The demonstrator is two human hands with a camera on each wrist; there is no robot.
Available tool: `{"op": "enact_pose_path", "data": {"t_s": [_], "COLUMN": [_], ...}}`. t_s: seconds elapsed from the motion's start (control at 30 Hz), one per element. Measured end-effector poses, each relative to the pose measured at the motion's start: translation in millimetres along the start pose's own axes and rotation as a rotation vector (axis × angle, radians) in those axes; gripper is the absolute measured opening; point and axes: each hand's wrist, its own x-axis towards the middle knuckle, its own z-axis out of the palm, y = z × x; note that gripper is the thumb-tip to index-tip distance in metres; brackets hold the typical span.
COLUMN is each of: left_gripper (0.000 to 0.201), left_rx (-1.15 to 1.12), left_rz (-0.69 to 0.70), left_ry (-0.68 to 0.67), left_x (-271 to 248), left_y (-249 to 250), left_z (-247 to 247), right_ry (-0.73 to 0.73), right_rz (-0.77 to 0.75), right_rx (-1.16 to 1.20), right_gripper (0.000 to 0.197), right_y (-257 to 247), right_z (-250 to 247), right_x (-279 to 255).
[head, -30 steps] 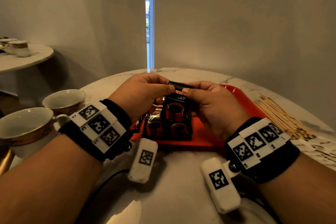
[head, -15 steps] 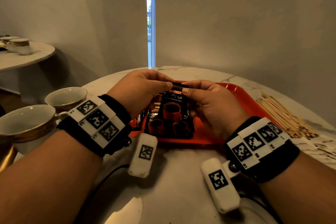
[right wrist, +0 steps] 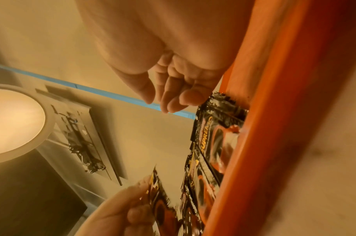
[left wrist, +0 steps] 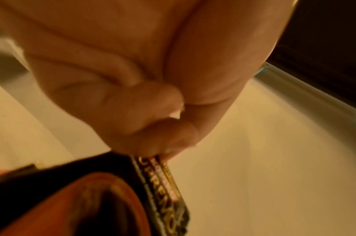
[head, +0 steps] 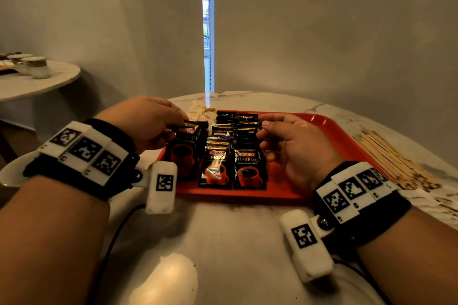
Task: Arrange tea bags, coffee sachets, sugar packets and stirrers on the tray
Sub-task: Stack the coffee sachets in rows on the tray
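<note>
An orange tray (head: 309, 153) lies on the marble table and carries rows of black coffee sachets (head: 249, 168). My left hand (head: 151, 121) pinches the top edge of one coffee sachet (head: 184, 148) and holds it upright over the tray's left side; the left wrist view shows that sachet (left wrist: 163, 180) caught between thumb and fingers. My right hand (head: 285, 141) hovers over the right-hand sachets with its fingers loosely curled and nothing in them; in the right wrist view the fingers (right wrist: 173, 99) hang just above a sachet (right wrist: 217, 121). Pale packets (head: 198, 112) lie at the tray's far left corner.
A heap of wooden stirrers (head: 391, 158) lies on the table right of the tray. White packets (head: 426, 200) sit near my right forearm. A cup (head: 12, 176) stands by my left wrist. A second round table (head: 37, 82) with cups is at the far left.
The right hand has let go of the sachet that both hands held and drawn off to the right. The left hand keeps it and has moved it left over the tray.
</note>
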Motion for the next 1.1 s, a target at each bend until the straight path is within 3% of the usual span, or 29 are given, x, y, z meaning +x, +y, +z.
{"op": "enact_pose_path", "data": {"t_s": [0.2, 0.4, 0.63, 0.77, 1.1], "left_gripper": [0.018, 0.007, 0.011, 0.022, 0.021], "left_rx": [0.175, 0.192, 0.225, 0.223, 0.235], "left_rz": [-0.123, -0.109, -0.105, -0.117, -0.134], "left_ry": [0.006, 0.052, 0.042, 0.025, 0.003], "left_x": [5.3, 4.2, 1.4, -1.1, -4.8], "left_y": [-6.6, -9.2, -5.7, -4.1, -1.8], "left_z": [1.4, -0.7, -0.5, 0.8, 3.9], "right_ry": [0.030, 0.052, 0.125, 0.127, 0.125], "right_rz": [0.028, 0.044, 0.116, 0.146, 0.161], "right_rx": [0.014, 0.004, -0.061, -0.063, -0.060], "right_gripper": [0.013, 0.010, 0.005, 0.010, 0.020], "right_y": [3.9, 7.0, 10.9, 11.0, 12.4], "right_z": [-8.9, -10.3, -13.4, -13.9, -15.1], "right_x": [7.7, 8.5, 11.0, 9.5, 8.5]}}
